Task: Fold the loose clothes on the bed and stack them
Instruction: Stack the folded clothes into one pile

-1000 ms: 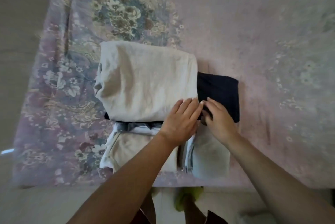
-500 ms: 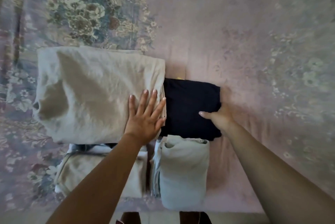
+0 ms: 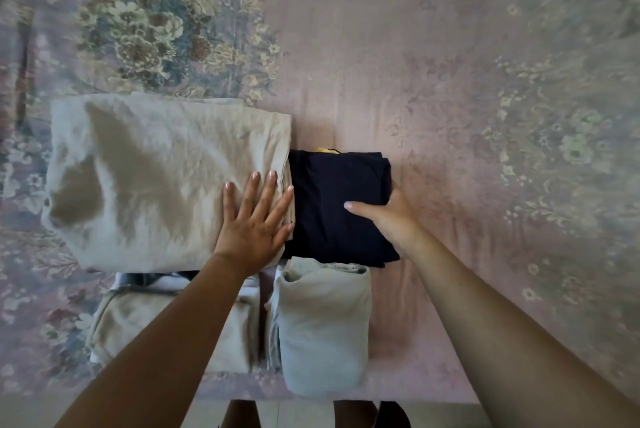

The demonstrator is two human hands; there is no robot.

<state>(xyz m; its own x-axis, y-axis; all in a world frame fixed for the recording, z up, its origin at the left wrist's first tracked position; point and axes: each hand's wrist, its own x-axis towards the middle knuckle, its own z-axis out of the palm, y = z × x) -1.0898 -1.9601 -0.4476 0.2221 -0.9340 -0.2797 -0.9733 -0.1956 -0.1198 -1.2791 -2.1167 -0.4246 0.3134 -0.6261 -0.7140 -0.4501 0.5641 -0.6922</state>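
The left hand (image 3: 254, 221) lies flat, fingers straight and spread, pressing on the right end of the folded beige garment (image 3: 162, 181); its fingertips reach that garment's right edge. The right hand (image 3: 388, 216) grasps the right side of the folded dark navy garment (image 3: 332, 209): the thumb lies across the top surface, while the other fingers curl round the right edge and are hidden beneath it.

Compared with half a second earlier, the left hand has stayed flat on the beige garment at much the same spot. The right hand has moved further onto the navy garment, its thumb now resting well in from the edge.

The beige garment is a broad, wrinkled rectangle on the left of the flowered bedspread (image 3: 485, 115), with the navy garment just beside it on the right, their edges touching. A sliver of yellow fabric (image 3: 325, 150) shows at the far edge of the navy garment. Nearer the person lie two further folded pieces: a pale grey-green garment (image 3: 323, 330) touching the navy one's near edge, and a cream garment (image 3: 228, 341) partly covered by the left forearm, with white and grey cloth showing at its far edge.
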